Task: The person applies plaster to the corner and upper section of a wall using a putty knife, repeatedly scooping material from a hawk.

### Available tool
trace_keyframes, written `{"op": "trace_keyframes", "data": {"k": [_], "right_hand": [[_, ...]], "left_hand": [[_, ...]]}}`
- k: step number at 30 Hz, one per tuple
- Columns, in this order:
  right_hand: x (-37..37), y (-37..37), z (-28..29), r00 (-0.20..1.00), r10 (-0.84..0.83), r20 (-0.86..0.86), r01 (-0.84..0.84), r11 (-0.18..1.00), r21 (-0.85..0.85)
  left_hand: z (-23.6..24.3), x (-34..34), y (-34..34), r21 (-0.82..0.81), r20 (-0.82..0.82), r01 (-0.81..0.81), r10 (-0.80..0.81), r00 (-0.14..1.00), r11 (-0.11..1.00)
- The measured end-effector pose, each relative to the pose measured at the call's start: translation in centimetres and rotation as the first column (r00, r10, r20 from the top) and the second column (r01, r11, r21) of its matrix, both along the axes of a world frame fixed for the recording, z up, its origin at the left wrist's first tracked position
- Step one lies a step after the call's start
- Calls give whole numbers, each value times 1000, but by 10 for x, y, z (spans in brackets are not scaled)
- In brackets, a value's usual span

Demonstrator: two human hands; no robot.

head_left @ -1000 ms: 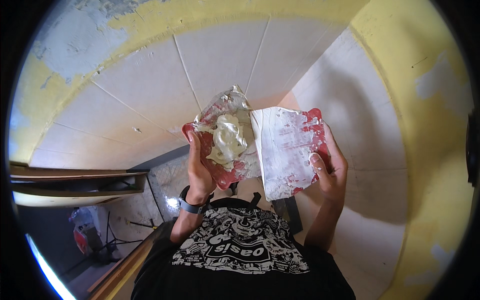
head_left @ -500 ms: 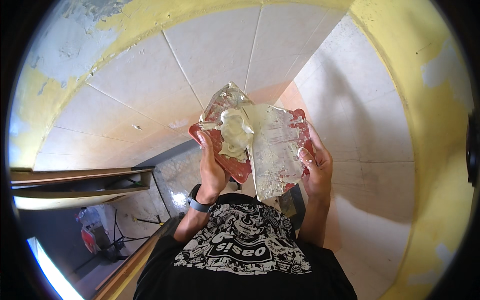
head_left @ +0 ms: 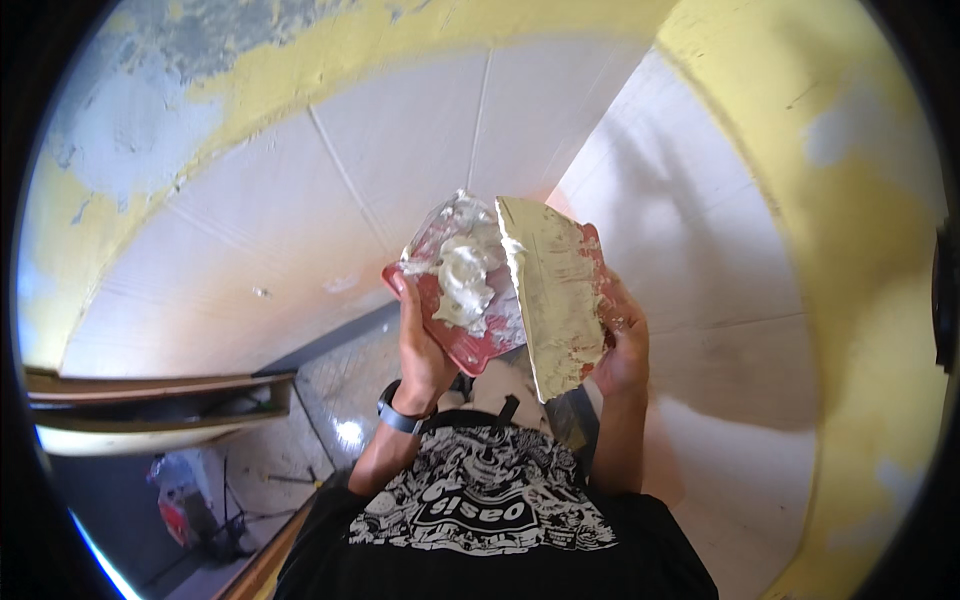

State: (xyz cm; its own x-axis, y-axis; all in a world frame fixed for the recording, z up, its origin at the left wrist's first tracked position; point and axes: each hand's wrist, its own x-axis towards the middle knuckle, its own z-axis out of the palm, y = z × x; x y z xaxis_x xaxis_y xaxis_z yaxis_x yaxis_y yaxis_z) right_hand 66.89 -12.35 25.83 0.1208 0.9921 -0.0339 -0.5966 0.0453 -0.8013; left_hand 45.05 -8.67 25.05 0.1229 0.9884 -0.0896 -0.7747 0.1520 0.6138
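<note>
My left hand (head_left: 420, 352) grips a red plastic putty spreader (head_left: 440, 310) by its outer side, with the thumb on its upper face. A wet, cream-white mound of putty (head_left: 466, 285) sits on that spreader, with smears around it. In my right hand (head_left: 625, 345) is a second red putty spreader (head_left: 560, 300), held by its outer side and largely coated with cream putty. A bead of wet putty runs along the inner edge of the right spreader, beside the left one. Whether the two spreaders touch, I cannot tell.
Ahead stands a white tiled wall (head_left: 270, 210) with yellow, patchy paint (head_left: 350, 45) above it. Another tiled wall (head_left: 720, 290) is close on my right. At the lower left are a wooden shelf-like piece (head_left: 150, 390) and a dark stand (head_left: 230, 520) on the floor.
The right spreader has tilted and drawn slightly right, so its face looks more evenly coated and its edge carries wet putty. My right thumb has left its face. The view has shifted.
</note>
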Motion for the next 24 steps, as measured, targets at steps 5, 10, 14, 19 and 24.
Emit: {"op": "trace_keyframes", "data": {"k": [5, 10, 14, 19, 24], "right_hand": [[36, 35, 67, 971, -205, 125, 158, 936, 314], [92, 119, 173, 524, -737, 427, 335, 639, 693], [110, 196, 254, -55, -937, 345, 292, 316, 903], [84, 258, 282, -90, -841, 534, 350, 475, 807], [81, 288, 280, -344, -785, 516, 304, 426, 852]], "left_hand": [[-11, -3, 5, -42, 36, 73, -71, 997, 996], [-16, -3, 1, 32, 36, -46, 45, 998, 998], [-13, 4, -3, 88, 53, -61, 56, 997, 994], [-28, -9, -7, 42, 69, -126, 123, 990, 991], [-32, -9, -9, 21, 40, -199, 198, 979, 980]]}}
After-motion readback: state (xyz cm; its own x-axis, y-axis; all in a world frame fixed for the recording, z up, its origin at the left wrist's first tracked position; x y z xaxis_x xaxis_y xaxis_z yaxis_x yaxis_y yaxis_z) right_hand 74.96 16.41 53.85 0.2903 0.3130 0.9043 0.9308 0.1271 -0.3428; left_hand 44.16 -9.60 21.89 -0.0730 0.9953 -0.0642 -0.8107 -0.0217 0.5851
